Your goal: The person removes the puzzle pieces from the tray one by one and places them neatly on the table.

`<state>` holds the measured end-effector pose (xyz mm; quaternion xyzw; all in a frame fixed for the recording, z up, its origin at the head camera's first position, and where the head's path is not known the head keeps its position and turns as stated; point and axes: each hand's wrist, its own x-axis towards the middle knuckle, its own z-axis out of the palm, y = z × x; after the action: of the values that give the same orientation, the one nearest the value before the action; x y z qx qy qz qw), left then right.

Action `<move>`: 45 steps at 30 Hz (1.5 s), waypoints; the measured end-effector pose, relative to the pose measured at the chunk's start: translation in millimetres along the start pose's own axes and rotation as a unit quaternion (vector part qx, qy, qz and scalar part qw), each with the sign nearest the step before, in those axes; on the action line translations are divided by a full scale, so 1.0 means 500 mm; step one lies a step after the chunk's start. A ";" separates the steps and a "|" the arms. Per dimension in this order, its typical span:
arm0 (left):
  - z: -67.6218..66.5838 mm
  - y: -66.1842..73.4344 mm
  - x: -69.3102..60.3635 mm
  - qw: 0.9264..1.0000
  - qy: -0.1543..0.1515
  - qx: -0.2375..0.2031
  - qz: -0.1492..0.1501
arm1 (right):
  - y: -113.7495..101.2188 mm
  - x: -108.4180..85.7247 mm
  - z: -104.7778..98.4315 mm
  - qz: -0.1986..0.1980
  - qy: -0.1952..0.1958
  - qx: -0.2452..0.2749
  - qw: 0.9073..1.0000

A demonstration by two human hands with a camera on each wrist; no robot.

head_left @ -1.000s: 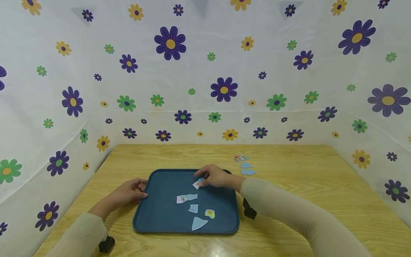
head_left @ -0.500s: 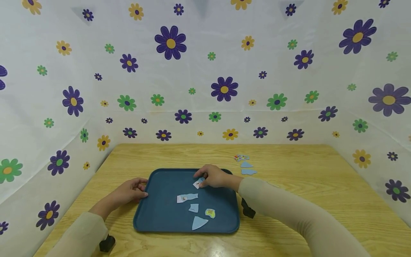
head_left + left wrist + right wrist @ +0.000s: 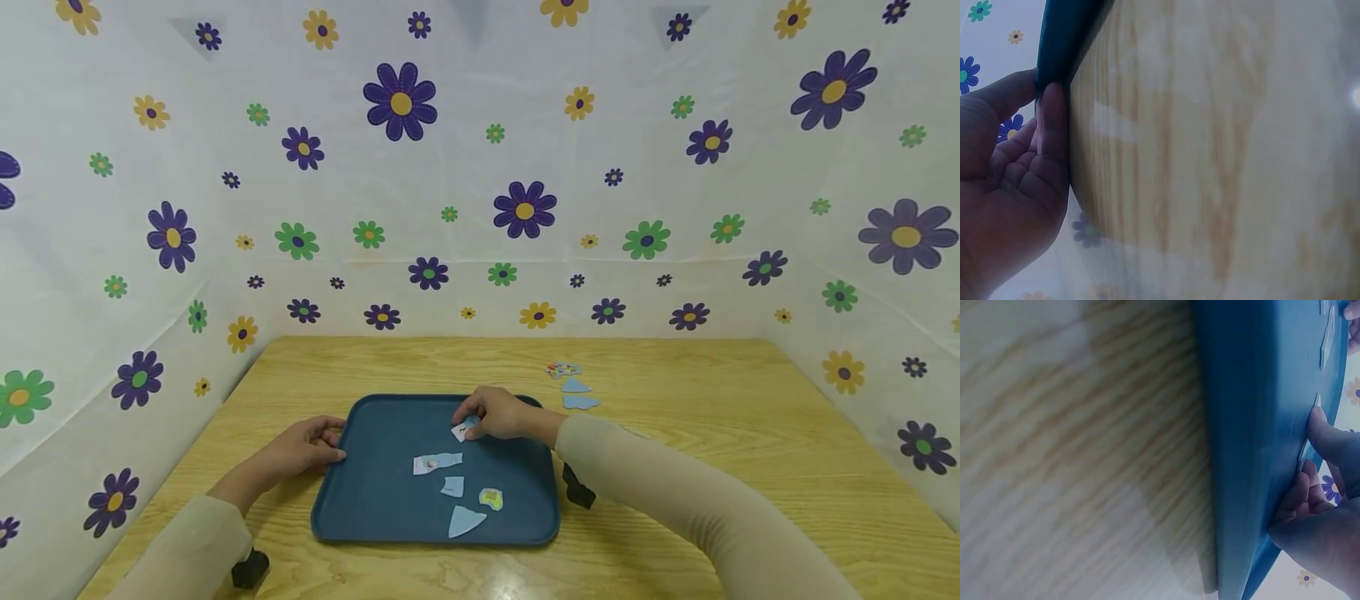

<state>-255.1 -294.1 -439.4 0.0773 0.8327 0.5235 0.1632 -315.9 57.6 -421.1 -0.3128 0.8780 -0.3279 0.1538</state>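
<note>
A dark blue tray lies on the wooden table. At its left edge my left hand grips the rim between thumb and fingers; the left wrist view shows the thumb on one side of the rim and a finger on the other. Over the tray's far part, my right hand holds a small white and light blue puzzle piece by its edges, with fingers partly covering it. Nearer me on the tray lie a long printed piece, a small light blue piece, a yellow printed piece and a light blue triangular piece.
Beyond the tray's far right corner, two light blue pieces and a cluster of colourful printed pieces lie on the table. A white flowered cloth hangs round the back and sides of the table.
</note>
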 end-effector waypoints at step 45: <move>0.003 0.004 -0.005 1.000 -0.002 -0.006 -0.002 | 0.017 -0.060 -0.029 -0.010 0.066 0.009 0.998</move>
<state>-252.4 -292.7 -437.9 0.0760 0.8293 0.5279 0.1666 -304.2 89.2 -414.2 -0.2979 0.8801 -0.3574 0.0949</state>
